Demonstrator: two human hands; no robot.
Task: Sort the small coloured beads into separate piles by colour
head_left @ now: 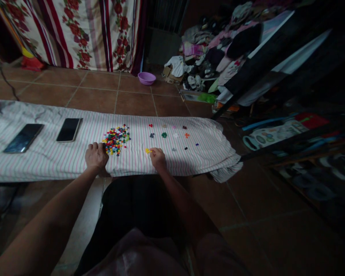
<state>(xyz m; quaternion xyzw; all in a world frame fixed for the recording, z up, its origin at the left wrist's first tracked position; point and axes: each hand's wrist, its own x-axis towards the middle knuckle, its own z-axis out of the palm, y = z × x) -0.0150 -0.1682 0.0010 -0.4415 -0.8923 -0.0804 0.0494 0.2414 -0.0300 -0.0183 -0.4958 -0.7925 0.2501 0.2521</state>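
A heap of small multicoloured pieces [116,140] lies on the striped cloth [138,165]. My left hand [96,156] rests at the heap's lower left edge, fingers curled; whatever they hold, if anything, is hidden. At a small yellow cluster [147,150], my right hand [158,158] has its fingertips pinched together, and the piece between them is too small to make out. Small single-colour groups are spread to the right, among them a green one [164,135], an orange one [187,135] and a red one [151,125].
Two phones, one dark [24,138] and one with a pale edge [69,129], lie on the cloth at left. Beyond it, a purple basin [147,79] stands on the tiled floor near a clothes pile [215,53]. Shelving is at right.
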